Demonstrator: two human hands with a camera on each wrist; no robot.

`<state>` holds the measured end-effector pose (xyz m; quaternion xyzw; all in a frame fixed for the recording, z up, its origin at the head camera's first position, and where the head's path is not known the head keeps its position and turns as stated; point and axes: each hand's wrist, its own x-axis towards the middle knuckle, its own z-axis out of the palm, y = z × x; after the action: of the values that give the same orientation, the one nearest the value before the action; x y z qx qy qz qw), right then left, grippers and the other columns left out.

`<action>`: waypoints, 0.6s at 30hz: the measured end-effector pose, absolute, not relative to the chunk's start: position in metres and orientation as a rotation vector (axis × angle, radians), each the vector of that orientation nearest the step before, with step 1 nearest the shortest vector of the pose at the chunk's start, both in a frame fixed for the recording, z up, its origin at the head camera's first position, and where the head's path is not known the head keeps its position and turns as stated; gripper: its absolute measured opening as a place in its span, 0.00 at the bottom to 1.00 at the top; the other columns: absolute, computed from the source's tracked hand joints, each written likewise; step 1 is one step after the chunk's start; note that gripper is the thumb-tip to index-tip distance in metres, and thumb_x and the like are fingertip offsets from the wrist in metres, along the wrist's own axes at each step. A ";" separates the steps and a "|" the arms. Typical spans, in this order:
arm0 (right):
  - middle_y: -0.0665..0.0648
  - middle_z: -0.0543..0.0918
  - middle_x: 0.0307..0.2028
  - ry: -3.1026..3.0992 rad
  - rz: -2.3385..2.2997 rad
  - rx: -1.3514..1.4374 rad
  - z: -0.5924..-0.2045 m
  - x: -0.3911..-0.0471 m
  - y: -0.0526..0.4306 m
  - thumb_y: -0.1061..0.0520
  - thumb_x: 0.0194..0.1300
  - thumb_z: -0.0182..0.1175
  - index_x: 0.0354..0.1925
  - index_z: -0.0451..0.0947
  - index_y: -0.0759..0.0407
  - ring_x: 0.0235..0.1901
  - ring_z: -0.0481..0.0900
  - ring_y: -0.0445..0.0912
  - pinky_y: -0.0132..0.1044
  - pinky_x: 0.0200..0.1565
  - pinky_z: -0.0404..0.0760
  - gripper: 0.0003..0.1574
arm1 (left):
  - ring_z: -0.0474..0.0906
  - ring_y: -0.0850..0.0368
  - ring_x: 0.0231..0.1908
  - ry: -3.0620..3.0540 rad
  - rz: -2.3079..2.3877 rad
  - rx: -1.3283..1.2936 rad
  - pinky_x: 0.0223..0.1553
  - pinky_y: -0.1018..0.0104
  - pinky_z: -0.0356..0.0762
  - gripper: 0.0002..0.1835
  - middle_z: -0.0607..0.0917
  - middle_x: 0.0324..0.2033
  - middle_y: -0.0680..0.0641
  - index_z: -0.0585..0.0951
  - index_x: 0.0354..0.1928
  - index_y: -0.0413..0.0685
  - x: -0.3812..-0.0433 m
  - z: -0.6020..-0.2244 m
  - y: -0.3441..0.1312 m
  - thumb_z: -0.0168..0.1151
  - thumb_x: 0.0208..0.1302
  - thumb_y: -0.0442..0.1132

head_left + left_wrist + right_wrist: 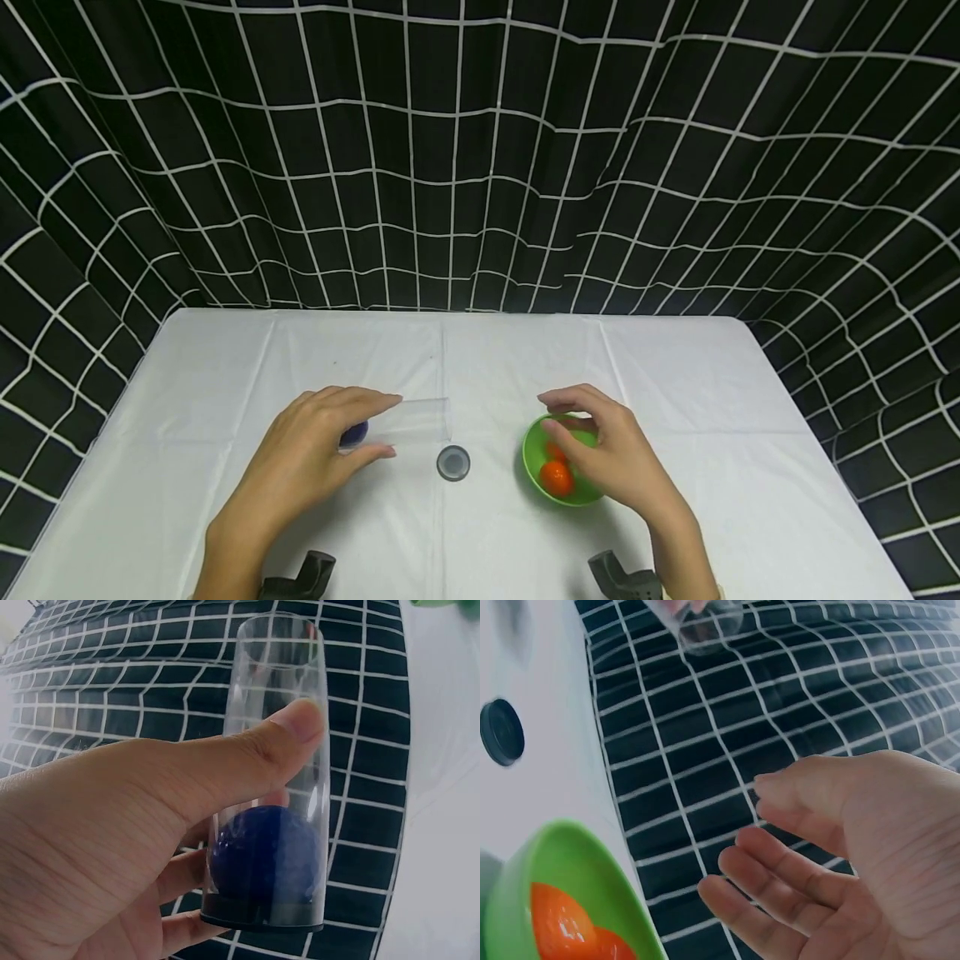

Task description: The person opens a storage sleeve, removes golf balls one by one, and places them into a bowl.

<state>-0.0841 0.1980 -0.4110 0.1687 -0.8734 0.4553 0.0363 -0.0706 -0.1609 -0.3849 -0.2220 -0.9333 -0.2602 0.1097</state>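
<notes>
My left hand (303,454) grips a clear tube (423,419), which lies roughly level with its open end to the right. At the tube's dark closed end is a blue ball (262,855), mostly hidden by the hand in the head view. Over the green bowl (533,454) hovers my right hand (615,454), fingers loosely bent and nothing between them. The bowl holds glossy orange balls (557,478); two show, one partly behind the fingers. In the right wrist view the bowl (581,844) sits below the fingertips, apart from them.
A round grey cap (453,462) lies on the white tablecloth (495,358) between the hands. Black curtains (465,150) with a white grid rise behind and beside the table.
</notes>
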 end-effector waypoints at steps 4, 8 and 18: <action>0.52 0.88 0.51 -2.667 1.447 0.551 -0.412 -0.083 0.189 0.63 0.70 0.70 0.55 0.85 0.54 0.51 0.88 0.47 0.33 0.54 0.89 0.17 | 0.86 0.51 0.58 -2.754 -0.752 -0.647 0.63 0.47 0.80 0.28 0.90 0.55 0.57 0.86 0.63 0.64 -0.069 -0.385 -0.161 0.81 0.58 0.49; 0.53 0.88 0.52 -2.635 1.496 0.575 -0.414 -0.083 0.179 0.63 0.70 0.69 0.58 0.83 0.54 0.52 0.87 0.40 0.37 0.54 0.90 0.19 | 0.86 0.52 0.58 -2.752 -0.744 -0.639 0.63 0.49 0.79 0.28 0.90 0.54 0.57 0.87 0.62 0.64 -0.069 -0.384 -0.160 0.81 0.58 0.49; 0.55 0.88 0.54 -2.572 1.690 0.645 -0.421 -0.080 0.155 0.64 0.70 0.69 0.58 0.83 0.55 0.54 0.88 0.49 0.39 0.55 0.90 0.20 | 0.84 0.52 0.57 -2.709 -0.705 -0.675 0.64 0.49 0.77 0.27 0.90 0.51 0.58 0.88 0.60 0.63 -0.065 -0.380 -0.157 0.83 0.56 0.46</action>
<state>-0.0805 0.1546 -0.4211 0.2050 -0.8180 0.5375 -0.0016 -0.0655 -0.1574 -0.3800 -0.2325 -0.9327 -0.2429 0.1308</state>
